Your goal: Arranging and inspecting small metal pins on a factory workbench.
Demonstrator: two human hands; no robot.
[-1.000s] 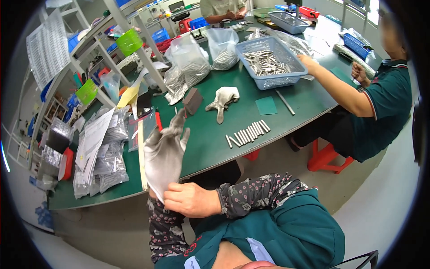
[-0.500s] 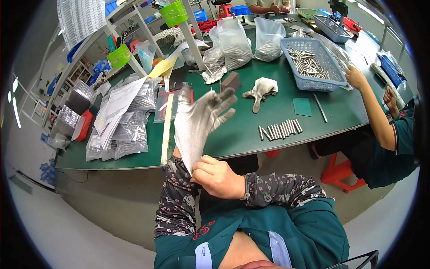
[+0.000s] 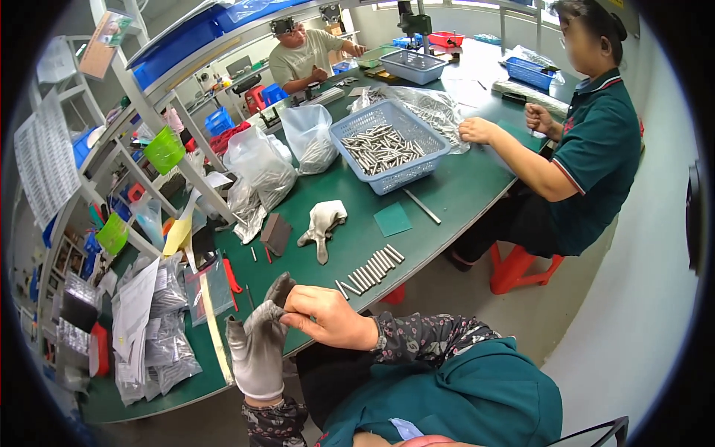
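A white and grey work glove covers my left hand, which is raised at the table's near edge with its fingers apart and nothing in them. My bare right hand pinches the glove's fabric near the finger ends. Part of the left fingers is hidden behind it. Beyond my hands, a second work glove lies crumpled on the green table. A row of short metal pins lies to the right of my hands, close to the table edge.
A blue basket full of metal pins stands beyond the row, near plastic bags of pins. A brown block, a green square and a metal rod lie nearby. Bagged parts crowd the left. A co-worker sits right.
My right hand has gone from the glove's cuff at the wrist up to its fingers. My left hand now sits lower in view, its fingers less spread. The whole view has turned and shifted.
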